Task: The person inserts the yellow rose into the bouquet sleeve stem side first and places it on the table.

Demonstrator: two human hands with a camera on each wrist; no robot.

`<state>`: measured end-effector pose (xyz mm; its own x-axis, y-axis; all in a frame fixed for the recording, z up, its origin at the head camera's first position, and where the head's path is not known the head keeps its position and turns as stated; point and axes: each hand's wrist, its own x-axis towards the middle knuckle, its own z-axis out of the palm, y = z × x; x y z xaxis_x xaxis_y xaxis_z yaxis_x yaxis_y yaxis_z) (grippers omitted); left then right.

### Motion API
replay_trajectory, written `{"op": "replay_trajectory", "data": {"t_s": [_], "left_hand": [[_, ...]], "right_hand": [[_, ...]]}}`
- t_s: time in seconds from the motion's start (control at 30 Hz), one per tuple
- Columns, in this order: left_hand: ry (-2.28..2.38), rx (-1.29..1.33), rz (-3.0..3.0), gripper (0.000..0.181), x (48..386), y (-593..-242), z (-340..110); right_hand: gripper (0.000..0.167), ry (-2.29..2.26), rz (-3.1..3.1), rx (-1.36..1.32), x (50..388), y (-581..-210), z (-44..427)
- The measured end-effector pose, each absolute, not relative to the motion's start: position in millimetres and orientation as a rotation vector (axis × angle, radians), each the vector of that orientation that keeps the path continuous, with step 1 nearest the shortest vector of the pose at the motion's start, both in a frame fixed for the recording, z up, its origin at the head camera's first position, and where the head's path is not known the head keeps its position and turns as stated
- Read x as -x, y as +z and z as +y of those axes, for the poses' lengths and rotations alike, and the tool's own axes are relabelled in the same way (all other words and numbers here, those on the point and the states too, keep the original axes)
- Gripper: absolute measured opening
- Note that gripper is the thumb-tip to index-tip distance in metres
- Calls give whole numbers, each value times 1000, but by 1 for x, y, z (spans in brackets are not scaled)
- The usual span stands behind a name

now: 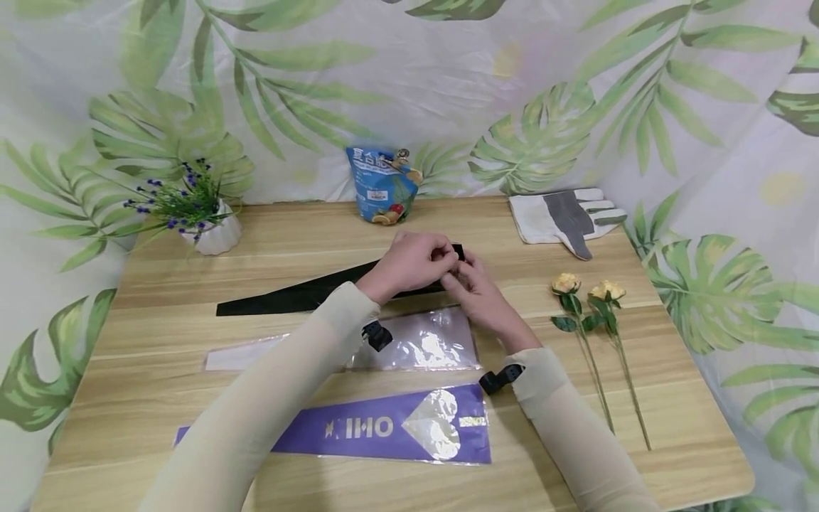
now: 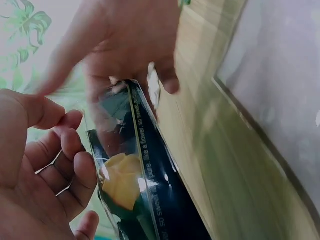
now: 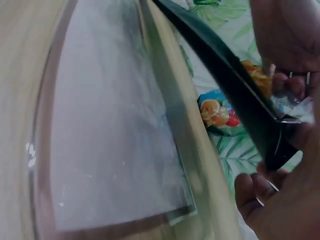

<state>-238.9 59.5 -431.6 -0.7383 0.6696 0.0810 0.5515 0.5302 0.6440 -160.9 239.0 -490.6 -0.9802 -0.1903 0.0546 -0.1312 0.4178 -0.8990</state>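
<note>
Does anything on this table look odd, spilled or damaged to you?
Nothing looks plainly spilled or damaged. If anything seems out of place, it is the white-and-grey glove lying at the back right of the table, behind the yellow roses: it looks like workwear, yet the left hand and right hand are bare.

The left arm [image 1: 281, 398] reaches up from the lower left and the right arm [image 1: 579, 434] from the lower right, both in pale sleeves [image 1: 220, 455] that end near the wrists. They converge so that the left hand [image 1: 412, 262] lies just beside the right hand [image 1: 483, 297], slightly farther forward. The left thumb [image 2: 42, 111] meets the forefinger near the tips, the other fingers [image 2: 82, 172] bent. The right hand grips with curled fingers, its thumb on the near side.
</note>
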Motion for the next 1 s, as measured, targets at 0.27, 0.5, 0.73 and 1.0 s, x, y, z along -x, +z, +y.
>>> {"op": "replay_trajectory", "data": {"t_s": [0.27,0.5,0.73,1.0], "left_hand": [[796,-1014,2658,32,241,-446,30],[238,-1050,2716,64,206,-461,-38],[146,-1024,2634,71,187,-468,-58],[139,-1038,2632,70,184,-474,-63]], "right_hand": [[20,-1716,2707,59,171,-493,236],[24,-1604,2716,54,186,-497,228],[30,-1442,2787,178,184,-503,231],[23,-1368,2787,154,178,-502,226]]}}
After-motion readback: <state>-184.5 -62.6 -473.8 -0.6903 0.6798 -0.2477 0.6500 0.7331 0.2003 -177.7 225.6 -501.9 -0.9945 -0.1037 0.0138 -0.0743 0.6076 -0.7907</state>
